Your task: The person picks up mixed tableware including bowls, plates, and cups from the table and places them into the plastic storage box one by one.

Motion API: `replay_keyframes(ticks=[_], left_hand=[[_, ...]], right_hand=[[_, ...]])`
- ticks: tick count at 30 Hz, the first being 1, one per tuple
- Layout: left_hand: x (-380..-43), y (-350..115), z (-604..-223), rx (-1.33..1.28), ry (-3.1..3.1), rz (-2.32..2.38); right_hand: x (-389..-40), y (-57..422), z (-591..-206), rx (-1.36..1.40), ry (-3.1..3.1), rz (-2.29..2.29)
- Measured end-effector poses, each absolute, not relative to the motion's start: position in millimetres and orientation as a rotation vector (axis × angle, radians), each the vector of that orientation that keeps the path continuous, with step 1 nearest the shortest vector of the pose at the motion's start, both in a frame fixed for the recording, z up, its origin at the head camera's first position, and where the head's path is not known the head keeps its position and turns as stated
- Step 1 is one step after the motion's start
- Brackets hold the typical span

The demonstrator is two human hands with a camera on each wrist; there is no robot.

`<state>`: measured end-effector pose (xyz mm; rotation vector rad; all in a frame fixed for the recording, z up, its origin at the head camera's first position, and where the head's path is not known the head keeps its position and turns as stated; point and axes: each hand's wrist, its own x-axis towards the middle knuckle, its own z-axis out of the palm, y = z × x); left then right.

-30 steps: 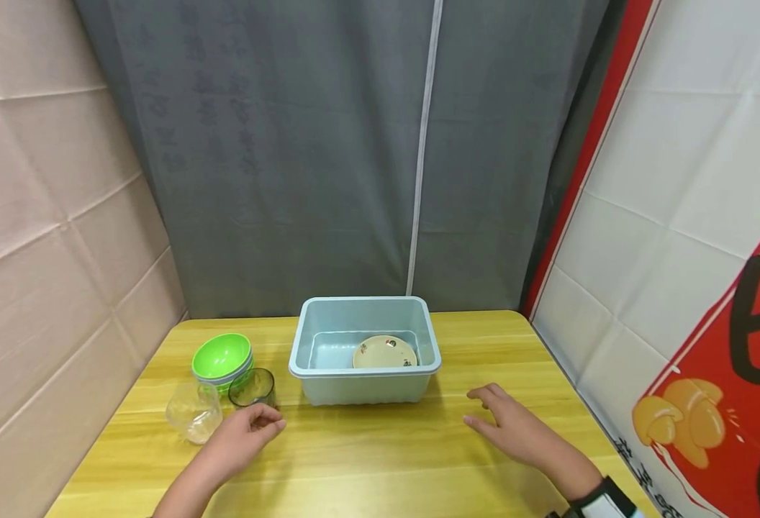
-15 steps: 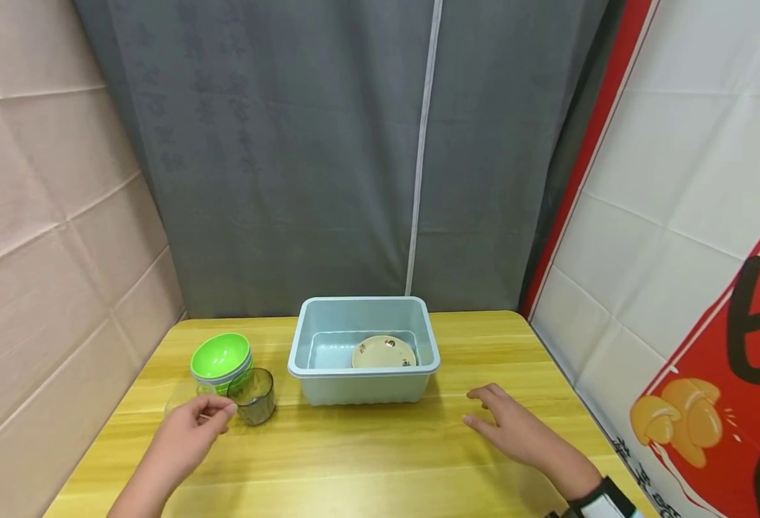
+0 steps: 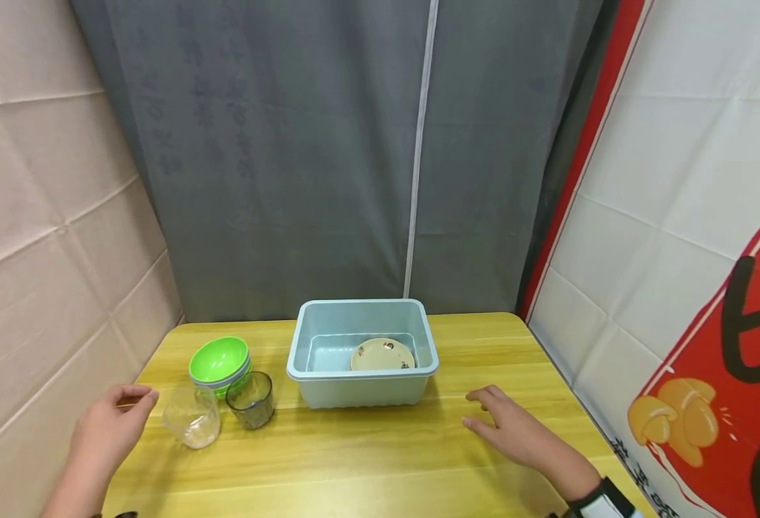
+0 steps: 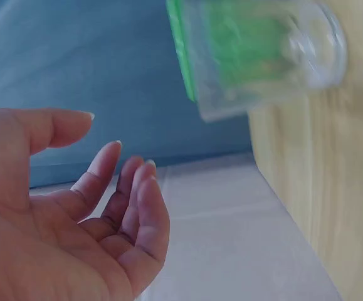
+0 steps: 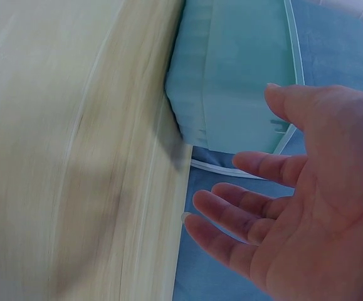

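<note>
My left hand (image 3: pixel 109 432) is in the air at the table's left side, its fingers loosely bent with nothing between them. Just right of it stands a clear glass (image 3: pixel 193 419), which the left wrist view shows as a clear tumbler (image 4: pixel 263 56) beyond the fingertips. Beside that is a smoky dark glass (image 3: pixel 252 403). Behind both glasses sits a stack of bowls, a bright green bowl (image 3: pixel 219 360) on top. My right hand (image 3: pixel 516 428) hovers over the table's right side, fingers relaxed and holding nothing; in the right wrist view the blue basin (image 5: pixel 244 75) lies past its thumb.
The light blue basin (image 3: pixel 362 392) stands at the table's back middle with a cream, patterned plate (image 3: pixel 383 355) inside. Grey curtain (image 3: pixel 302 180) closes off the back. Cloth walls (image 3: pixel 50 237) flank the wooden table (image 3: pixel 341 460) on both sides.
My left hand has moved left, from in front of the dark glass past the clear glass to its far side, uncovering both glasses. The right hand stays where it was.
</note>
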<state>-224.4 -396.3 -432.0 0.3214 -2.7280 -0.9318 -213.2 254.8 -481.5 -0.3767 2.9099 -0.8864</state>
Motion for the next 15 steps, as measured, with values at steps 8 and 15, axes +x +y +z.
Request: replay_keyframes(ticks=[8, 15], left_hand=[[-246, -412, -452, 0.186, -2.839, -0.762], [-262, -415, -465, 0.112, -2.894, -0.771]], right_hand=[[-213, 254, -480, -0.378, 2.895, -0.883], [-214, 252, -477, -0.374, 2.895, -0.876]])
